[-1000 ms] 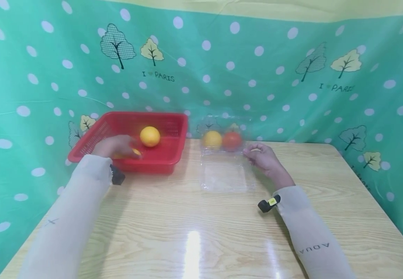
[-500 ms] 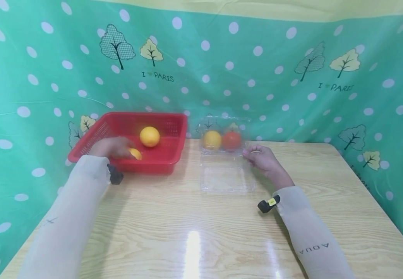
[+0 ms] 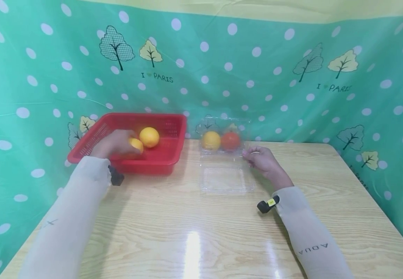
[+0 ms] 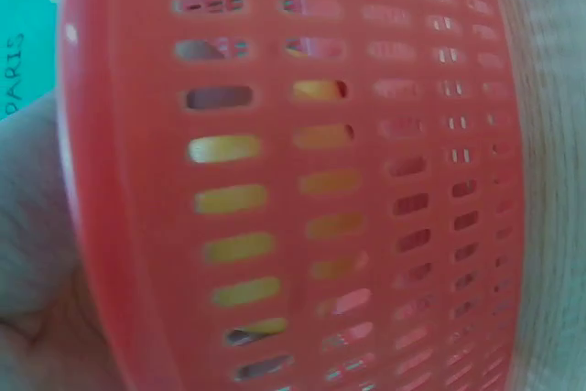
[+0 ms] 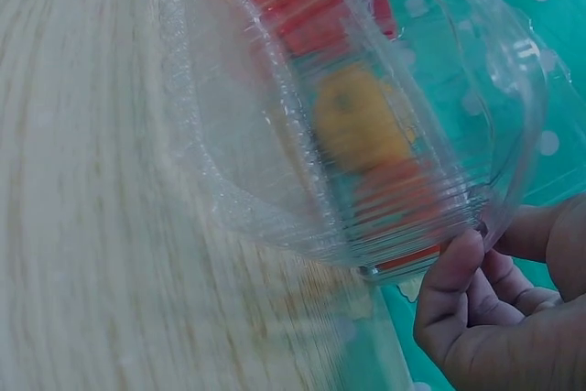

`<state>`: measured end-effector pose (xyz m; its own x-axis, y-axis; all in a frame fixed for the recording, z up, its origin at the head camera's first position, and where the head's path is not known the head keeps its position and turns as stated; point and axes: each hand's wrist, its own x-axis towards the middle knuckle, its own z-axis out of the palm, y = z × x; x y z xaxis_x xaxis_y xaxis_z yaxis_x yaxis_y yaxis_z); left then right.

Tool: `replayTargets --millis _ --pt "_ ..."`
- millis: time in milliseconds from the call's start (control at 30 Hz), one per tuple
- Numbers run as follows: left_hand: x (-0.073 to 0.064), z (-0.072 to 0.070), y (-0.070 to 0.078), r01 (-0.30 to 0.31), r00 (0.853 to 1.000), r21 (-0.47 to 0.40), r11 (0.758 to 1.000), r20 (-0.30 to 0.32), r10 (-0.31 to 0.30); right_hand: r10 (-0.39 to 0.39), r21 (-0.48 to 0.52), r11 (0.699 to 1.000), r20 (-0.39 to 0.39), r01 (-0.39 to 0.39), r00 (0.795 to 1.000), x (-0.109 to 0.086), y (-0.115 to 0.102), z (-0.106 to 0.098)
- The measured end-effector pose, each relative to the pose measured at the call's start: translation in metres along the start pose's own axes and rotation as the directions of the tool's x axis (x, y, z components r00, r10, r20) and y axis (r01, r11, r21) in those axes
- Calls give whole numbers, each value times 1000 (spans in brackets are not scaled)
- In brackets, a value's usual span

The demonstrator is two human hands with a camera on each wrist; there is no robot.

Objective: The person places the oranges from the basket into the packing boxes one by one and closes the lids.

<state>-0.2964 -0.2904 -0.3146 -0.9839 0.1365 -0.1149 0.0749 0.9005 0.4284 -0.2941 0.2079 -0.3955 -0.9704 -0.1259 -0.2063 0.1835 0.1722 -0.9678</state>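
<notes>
Inside the red basket, my left hand grips an orange; the fingers' far side is hidden. A second orange lies just right of it. In the left wrist view, yellow patches of the fruit show through the slotted basket wall. My right hand pinches the right edge of an opened clear plastic clamshell box between thumb and fingers. One yellow-orange fruit and one round red fruit sit side by side in the box's far half.
A wooden table carries the basket at left and the box in the middle. Behind them hangs a green dotted curtain, close to the table's back edge.
My left hand has taken hold of the nearer orange and raised it slightly, up beside the other one. The right hand keeps its pinch on the box, which stays in place.
</notes>
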Motion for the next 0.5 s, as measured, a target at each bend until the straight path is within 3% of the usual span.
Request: replayTargets --millis 133,333,400,500 --pt "6 0 6 -105 989 58 993 -100 110 0 -5 1000 -4 0 1000 -1 -1 1" --pt "13 0 22 -171 966 105 980 -180 188 -10 -20 1000 -7 10 1000 1 1 2" --pt "13 0 30 -222 950 110 969 -200 241 -14 -19 1000 -4 14 1000 1 2 2" --pt "12 -2 44 -323 911 122 939 -228 343 -21 -12 1000 -5 21 1000 1 1 1"
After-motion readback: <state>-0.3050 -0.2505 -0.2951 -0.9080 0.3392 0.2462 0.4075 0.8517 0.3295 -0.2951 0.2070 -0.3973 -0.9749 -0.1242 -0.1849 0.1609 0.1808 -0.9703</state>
